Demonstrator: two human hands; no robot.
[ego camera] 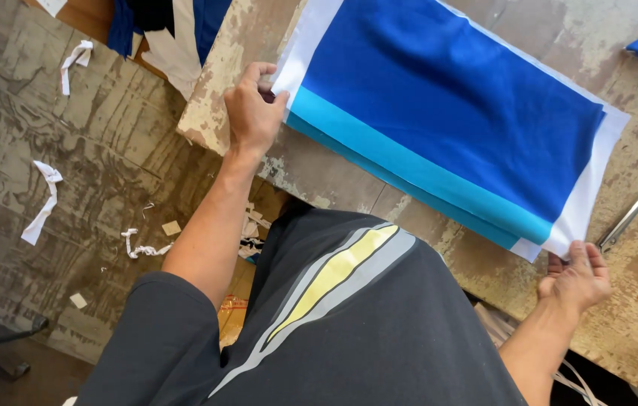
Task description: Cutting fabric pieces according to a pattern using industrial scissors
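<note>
Both hands pinch the stacked fabric [447, 113] on the bench [634, 331]: left hand [253, 113] one near-edge corner, right hand [576, 278] the other.

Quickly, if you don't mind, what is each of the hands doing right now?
Left hand: closed, pinching one corner of the stacked fabric.
Right hand: closed, gripping the opposite corner of the same stack.
</note>
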